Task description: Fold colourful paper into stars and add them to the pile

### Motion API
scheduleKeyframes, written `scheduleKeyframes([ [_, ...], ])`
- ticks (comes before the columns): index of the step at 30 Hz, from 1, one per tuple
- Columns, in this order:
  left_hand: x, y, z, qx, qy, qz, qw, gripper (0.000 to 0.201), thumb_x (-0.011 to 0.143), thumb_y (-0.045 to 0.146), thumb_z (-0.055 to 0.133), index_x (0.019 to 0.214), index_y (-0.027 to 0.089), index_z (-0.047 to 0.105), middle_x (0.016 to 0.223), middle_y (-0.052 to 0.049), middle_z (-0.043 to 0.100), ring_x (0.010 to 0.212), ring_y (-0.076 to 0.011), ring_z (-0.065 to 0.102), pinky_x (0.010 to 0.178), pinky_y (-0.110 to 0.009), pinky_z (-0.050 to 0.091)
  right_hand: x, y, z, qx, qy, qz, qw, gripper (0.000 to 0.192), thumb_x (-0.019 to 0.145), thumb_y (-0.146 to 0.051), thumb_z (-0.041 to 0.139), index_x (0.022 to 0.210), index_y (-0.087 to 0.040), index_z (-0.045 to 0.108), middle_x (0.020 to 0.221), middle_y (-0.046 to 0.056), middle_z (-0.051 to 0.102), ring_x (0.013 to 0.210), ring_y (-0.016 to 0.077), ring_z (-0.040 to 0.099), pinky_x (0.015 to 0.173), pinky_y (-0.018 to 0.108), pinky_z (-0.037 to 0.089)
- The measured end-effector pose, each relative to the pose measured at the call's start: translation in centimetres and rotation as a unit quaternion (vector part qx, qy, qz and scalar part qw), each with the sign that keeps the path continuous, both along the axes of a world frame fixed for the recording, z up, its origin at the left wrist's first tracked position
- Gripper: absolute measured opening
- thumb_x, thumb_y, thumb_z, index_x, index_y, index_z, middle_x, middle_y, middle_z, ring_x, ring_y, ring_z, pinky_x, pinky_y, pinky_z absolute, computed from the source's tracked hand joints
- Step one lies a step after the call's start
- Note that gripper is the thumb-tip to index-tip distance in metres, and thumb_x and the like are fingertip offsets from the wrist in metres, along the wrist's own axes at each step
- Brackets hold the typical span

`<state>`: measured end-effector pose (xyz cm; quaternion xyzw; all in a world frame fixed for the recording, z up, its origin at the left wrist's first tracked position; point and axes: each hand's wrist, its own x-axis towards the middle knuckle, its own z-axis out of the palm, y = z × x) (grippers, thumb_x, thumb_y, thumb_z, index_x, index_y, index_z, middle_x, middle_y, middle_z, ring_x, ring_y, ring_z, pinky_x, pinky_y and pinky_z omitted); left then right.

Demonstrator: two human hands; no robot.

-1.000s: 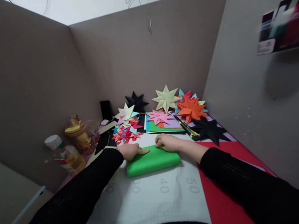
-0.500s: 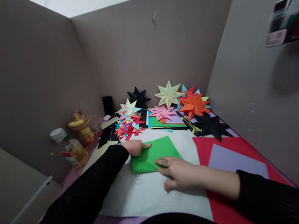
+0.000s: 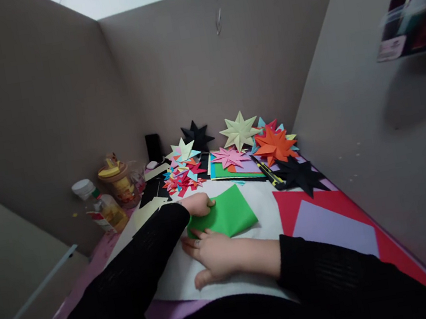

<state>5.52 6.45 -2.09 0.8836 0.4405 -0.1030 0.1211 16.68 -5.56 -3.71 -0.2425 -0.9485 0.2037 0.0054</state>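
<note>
The left hand [image 3: 198,204] has its fingers curled down on the far left corner of the green paper [image 3: 225,214], pinning it there rather than lifting it, while the right hand [image 3: 212,254] lies flat and open along the sheet's near edge, fingertips pressing the paper onto the white cutting mat [image 3: 230,270]. The green sheet sits in the middle of that mat, skewed, with one corner pointing away toward the back wall. It looks folded over at least once, but it is nowhere near the finished paper stars [image 3: 241,131] lined up at the back, so I would judge the folding to be at an early stage, with most creases to come. Room is tight at the far side: a heap of folded points [image 3: 183,177] and a stack of coloured sheets [image 3: 235,172] begin just beyond the green corner, and a yellow-and-black cutter [image 3: 268,175] lies near the right. A red sheet [image 3: 285,207] with a lilac one [image 3: 329,227] on it borders the mat on the right, a bottle [image 3: 101,207] and jar [image 3: 119,182] stand on the left, and the near mat is the freest ground.
</note>
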Motion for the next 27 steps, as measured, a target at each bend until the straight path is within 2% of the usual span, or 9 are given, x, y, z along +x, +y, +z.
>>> scheduleKeyframes([
  [4, -0.2, -1.7, -2.0, 0.073, -0.047, 0.031, 0.996, 0.043, 0.091, 0.030, 0.032, 0.116, 0.019, 0.065, 0.092, -0.009, 0.067, 0.079, -0.0175, 0.060, 0.069, -0.024, 0.042, 1.4, -0.6, -0.6, -0.058, 0.009, -0.004, 0.998, 0.101, 0.076, -0.063, 0.052, 0.146, -0.002, 0.011, 0.152, 0.024, 0.001, 0.140, 0.0379, 0.001, 0.113, 0.053, 0.013],
  [7, -0.7, -2.7, -3.6, 0.143, -0.120, 0.069, 0.980, 0.040, 0.089, 0.028, 0.037, 0.119, 0.025, 0.063, 0.094, -0.005, 0.063, 0.083, -0.0163, 0.060, 0.073, -0.024, 0.042, 3.9, -1.1, -0.3, -0.095, -0.013, -0.024, 0.995, 0.098, 0.078, -0.063, 0.050, 0.146, -0.001, 0.013, 0.152, 0.022, -0.001, 0.141, 0.0337, -0.003, 0.115, 0.047, 0.011],
  [11, -1.1, -2.7, -4.7, 0.169, -0.159, 0.060, 0.971, 0.038, 0.086, 0.025, 0.041, 0.116, 0.025, 0.065, 0.089, -0.004, 0.060, 0.080, -0.0158, 0.059, 0.072, -0.024, 0.042, 7.8, -2.5, 0.8, -0.098, -0.058, -0.122, 0.986, 0.098, 0.076, -0.059, 0.055, 0.145, -0.002, 0.016, 0.152, 0.021, 0.002, 0.141, 0.0328, 0.002, 0.114, 0.045, 0.015],
  [17, -0.7, -3.7, -3.6, 0.178, -0.128, 0.043, 0.975, 0.039, 0.090, 0.030, 0.039, 0.121, 0.022, 0.060, 0.094, -0.008, 0.058, 0.086, -0.0192, 0.058, 0.076, -0.029, 0.044, 12.3, -2.8, 1.6, -0.043, -0.189, -0.299, 0.934, 0.092, 0.077, -0.054, 0.054, 0.142, 0.004, 0.025, 0.147, 0.027, 0.021, 0.138, 0.0381, 0.020, 0.112, 0.046, 0.020],
  [20, -0.2, -6.4, -2.9, 0.159, -0.142, -0.017, 0.977, 0.049, 0.086, 0.047, 0.048, 0.126, 0.020, 0.055, 0.112, -0.012, 0.057, 0.103, -0.0255, 0.054, 0.089, -0.037, 0.042, 13.8, -1.8, 2.0, -0.020, -0.223, -0.290, 0.930, 0.086, 0.077, -0.052, 0.054, 0.142, 0.000, 0.030, 0.147, 0.023, 0.026, 0.135, 0.0394, 0.026, 0.110, 0.048, 0.024],
  [22, 0.1, -8.3, -2.8, 0.124, -0.151, -0.097, 0.976, 0.059, 0.082, 0.055, 0.051, 0.133, 0.025, 0.047, 0.132, -0.012, 0.048, 0.121, -0.0309, 0.043, 0.099, -0.045, 0.036, 14.3, -1.1, 2.6, -0.023, -0.225, -0.261, 0.938, 0.083, 0.076, -0.051, 0.055, 0.141, -0.005, 0.033, 0.148, 0.020, 0.027, 0.134, 0.0380, 0.030, 0.107, 0.046, 0.030],
  [23, 0.3, -9.0, -2.8, 0.116, -0.149, -0.107, 0.976, 0.057, 0.084, 0.053, 0.048, 0.136, 0.029, 0.043, 0.139, -0.010, 0.042, 0.127, -0.0324, 0.037, 0.101, -0.049, 0.032, 14.4, -0.7, 2.9, -0.022, -0.226, -0.256, 0.940, 0.079, 0.076, -0.050, 0.056, 0.140, -0.006, 0.037, 0.146, 0.020, 0.031, 0.132, 0.0377, 0.034, 0.105, 0.046, 0.033],
  [25, 0.3, -9.6, -3.1, 0.119, -0.143, -0.084, 0.979, 0.046, 0.091, 0.042, 0.041, 0.136, 0.033, 0.041, 0.143, -0.007, 0.040, 0.132, -0.0318, 0.033, 0.101, -0.055, 0.030, 14.0, 0.0, 3.4, -0.001, -0.223, -0.271, 0.936, 0.071, 0.076, -0.047, 0.056, 0.134, -0.007, 0.047, 0.141, 0.022, 0.041, 0.126, 0.0379, 0.042, 0.102, 0.046, 0.036],
  [27, 0.1, -9.2, -3.4, 0.143, -0.139, -0.032, 0.979, 0.039, 0.093, 0.032, 0.037, 0.131, 0.031, 0.046, 0.139, -0.007, 0.046, 0.129, -0.0307, 0.038, 0.099, -0.055, 0.033, 13.0, 0.5, 3.6, 0.039, -0.204, -0.303, 0.930, 0.067, 0.077, -0.044, 0.055, 0.131, -0.005, 0.049, 0.137, 0.023, 0.044, 0.126, 0.0385, 0.042, 0.102, 0.048, 0.034],
])
